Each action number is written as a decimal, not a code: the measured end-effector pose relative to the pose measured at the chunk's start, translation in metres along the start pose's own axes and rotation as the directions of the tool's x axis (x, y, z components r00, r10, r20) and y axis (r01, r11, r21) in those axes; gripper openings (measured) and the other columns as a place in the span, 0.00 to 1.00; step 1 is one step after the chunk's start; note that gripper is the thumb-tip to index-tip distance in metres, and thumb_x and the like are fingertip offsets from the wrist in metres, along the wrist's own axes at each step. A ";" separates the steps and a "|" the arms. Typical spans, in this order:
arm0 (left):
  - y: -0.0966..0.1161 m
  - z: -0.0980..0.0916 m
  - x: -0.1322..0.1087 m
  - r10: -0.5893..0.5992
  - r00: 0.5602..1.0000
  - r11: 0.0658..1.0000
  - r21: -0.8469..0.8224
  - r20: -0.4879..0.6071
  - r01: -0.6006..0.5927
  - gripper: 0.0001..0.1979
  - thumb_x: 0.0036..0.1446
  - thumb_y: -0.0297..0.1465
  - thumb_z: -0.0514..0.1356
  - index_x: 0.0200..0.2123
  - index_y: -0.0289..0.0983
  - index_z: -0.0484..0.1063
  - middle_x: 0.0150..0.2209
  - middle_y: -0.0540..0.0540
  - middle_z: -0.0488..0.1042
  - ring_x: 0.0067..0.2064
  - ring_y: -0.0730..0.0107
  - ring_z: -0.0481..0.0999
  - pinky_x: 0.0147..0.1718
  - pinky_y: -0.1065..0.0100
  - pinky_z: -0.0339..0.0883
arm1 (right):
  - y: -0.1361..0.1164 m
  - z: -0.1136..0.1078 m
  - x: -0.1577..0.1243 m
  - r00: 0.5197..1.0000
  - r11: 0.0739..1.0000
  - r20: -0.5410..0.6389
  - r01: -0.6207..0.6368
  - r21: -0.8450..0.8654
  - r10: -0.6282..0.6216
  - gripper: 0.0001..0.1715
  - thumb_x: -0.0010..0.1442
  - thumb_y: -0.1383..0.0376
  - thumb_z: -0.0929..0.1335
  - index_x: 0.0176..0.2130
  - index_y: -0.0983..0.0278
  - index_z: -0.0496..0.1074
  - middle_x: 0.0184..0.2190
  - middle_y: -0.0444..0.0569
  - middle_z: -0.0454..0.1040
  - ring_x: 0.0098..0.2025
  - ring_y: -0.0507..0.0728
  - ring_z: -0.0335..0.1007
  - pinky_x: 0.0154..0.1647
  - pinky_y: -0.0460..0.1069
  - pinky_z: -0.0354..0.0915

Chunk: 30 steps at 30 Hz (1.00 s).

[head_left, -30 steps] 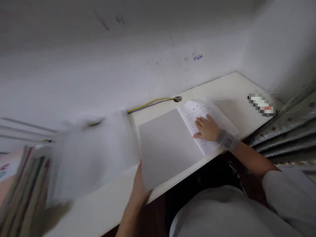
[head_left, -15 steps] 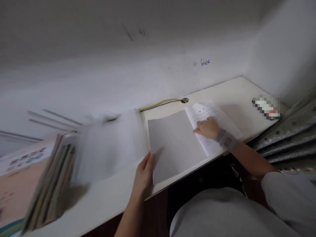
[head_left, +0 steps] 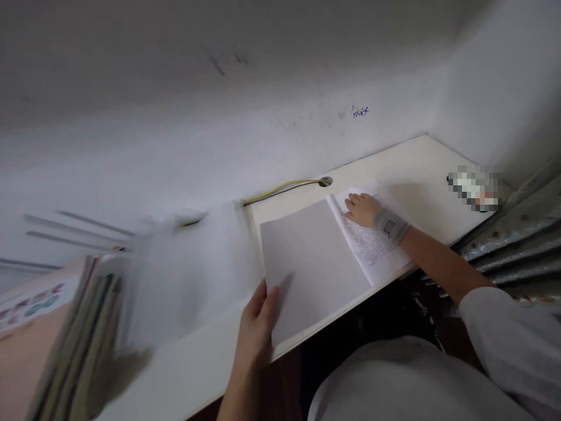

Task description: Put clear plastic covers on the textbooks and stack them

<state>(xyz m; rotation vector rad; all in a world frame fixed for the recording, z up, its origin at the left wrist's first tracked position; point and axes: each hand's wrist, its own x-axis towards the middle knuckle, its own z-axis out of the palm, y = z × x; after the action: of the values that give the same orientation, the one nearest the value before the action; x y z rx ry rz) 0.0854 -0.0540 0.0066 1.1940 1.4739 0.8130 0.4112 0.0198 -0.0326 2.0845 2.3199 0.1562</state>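
An open booklet point(head_left: 313, 269) lies on the white desk, its left page plain grey-white and its right page printed with lines of text. My left hand point(head_left: 256, 318) is closed at the booklet's lower left edge, thumb at the page side and the other fingers partly hidden. On the upper part of the printed page rests my right hand point(head_left: 363, 209), palm down with the fingers stretched out. A grey band sits around the right wrist.
Yellow and black cables point(head_left: 284, 186) run along the wall into a round desk hole. A blurred stack of books point(head_left: 79, 339) stands at left, beside a pale translucent sheet or box point(head_left: 188, 280). A pixelated object point(head_left: 473, 190) lies at far right, near a patterned curtain point(head_left: 521, 228).
My right hand has gone from a bent, pointing shape to lying flatter, slightly higher on the printed page. My left hand stays at the booklet's edge. The view has shifted slightly.
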 end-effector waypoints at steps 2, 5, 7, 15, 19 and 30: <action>-0.003 -0.001 0.001 0.011 1.000 0.999 0.036 0.009 -0.011 0.31 0.52 0.45 0.61 0.57 0.35 0.69 0.55 0.40 0.73 0.57 0.52 0.71 0.57 0.57 0.64 | -0.001 -0.002 0.003 0.999 0.999 0.016 -0.045 -0.006 0.046 0.34 0.67 0.53 0.57 0.61 0.76 0.59 0.63 0.70 0.59 0.63 0.66 0.57 0.60 0.58 0.53; -0.010 -0.005 0.004 0.047 0.999 0.993 0.108 0.010 -0.047 0.31 0.53 0.45 0.60 0.57 0.34 0.68 0.56 0.40 0.72 0.59 0.53 0.68 0.60 0.56 0.58 | -0.005 -0.007 0.011 0.993 0.994 0.050 -0.110 -0.013 0.111 0.35 0.67 0.52 0.57 0.61 0.75 0.59 0.62 0.71 0.60 0.62 0.67 0.59 0.61 0.59 0.51; -0.013 -0.006 0.005 0.056 0.998 0.990 0.132 0.007 -0.057 0.31 0.53 0.45 0.60 0.56 0.34 0.69 0.56 0.40 0.72 0.60 0.53 0.68 0.60 0.57 0.58 | -0.006 -0.012 0.015 0.990 0.993 0.075 -0.121 -0.012 0.121 0.34 0.67 0.52 0.57 0.59 0.76 0.62 0.57 0.72 0.66 0.59 0.67 0.63 0.60 0.60 0.51; -0.005 -0.002 -0.001 -0.002 1.000 1.000 0.016 0.021 0.001 0.33 0.50 0.43 0.62 0.57 0.35 0.68 0.51 0.41 0.76 0.51 0.54 0.75 0.50 0.60 0.70 | -0.003 -0.013 0.008 0.992 0.992 0.015 -0.126 0.008 0.126 0.36 0.66 0.52 0.58 0.59 0.79 0.62 0.59 0.71 0.65 0.66 0.68 0.51 0.65 0.66 0.43; -0.005 -0.001 0.000 -0.021 0.998 0.998 -0.055 0.064 0.024 0.35 0.47 0.43 0.65 0.57 0.35 0.67 0.50 0.40 0.76 0.48 0.54 0.77 0.46 0.60 0.72 | -0.012 -0.005 0.006 0.975 0.976 0.053 -0.216 0.033 0.214 0.38 0.67 0.53 0.55 0.62 0.81 0.58 0.63 0.72 0.57 0.66 0.70 0.50 0.66 0.66 0.42; -0.014 -0.003 0.004 0.039 0.998 0.999 -0.021 0.042 -0.038 0.34 0.49 0.42 0.65 0.59 0.37 0.66 0.56 0.39 0.72 0.55 0.52 0.73 0.52 0.57 0.70 | -0.010 -0.003 0.002 0.975 0.971 0.029 -0.222 0.084 0.220 0.37 0.69 0.54 0.53 0.62 0.81 0.57 0.65 0.70 0.53 0.69 0.67 0.42 0.67 0.68 0.38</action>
<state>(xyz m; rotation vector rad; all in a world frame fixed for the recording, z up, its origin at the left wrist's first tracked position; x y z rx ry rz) 0.0792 -0.0536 -0.0074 1.2208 1.4095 0.8221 0.4010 0.0203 -0.0302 2.3716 2.1143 0.0389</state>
